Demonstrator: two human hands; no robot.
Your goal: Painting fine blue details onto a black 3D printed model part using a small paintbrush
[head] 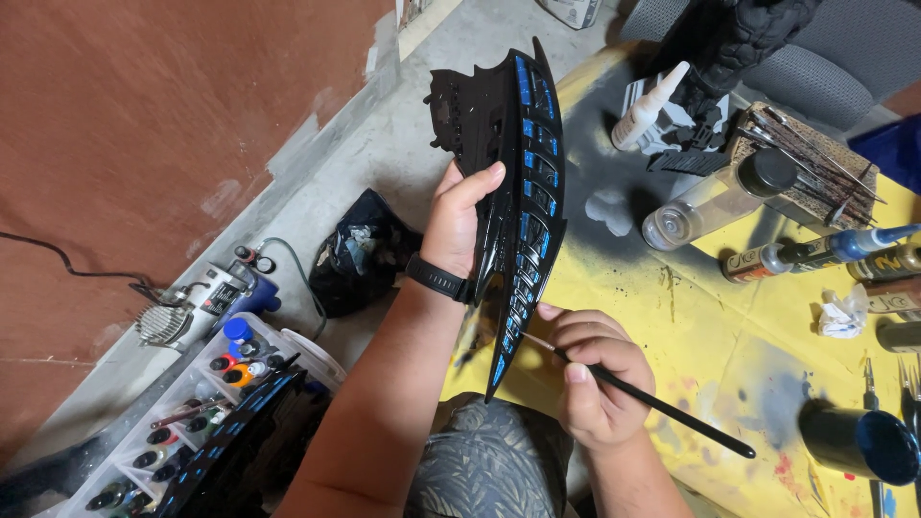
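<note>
- Left hand grips a black model wing with blue panels, held upright above the counter's edge.
- Right hand pinches a thin paintbrush, tip at the wing's lower edge.
- Yellow, paint-stained counter carries bottles; concrete floor meets a reddish-brown wall.

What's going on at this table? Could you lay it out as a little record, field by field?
left hand: grips a black model part with blue panels, held upright
right hand: holds a thin brush, tip at the part's lower edge
wrist: black watch on the left arm
table: yellow cover, stained with paint
on table: clear bottle lying down, white glue bottle, dark cup
floor: tray of paint bottles, black bag
</note>
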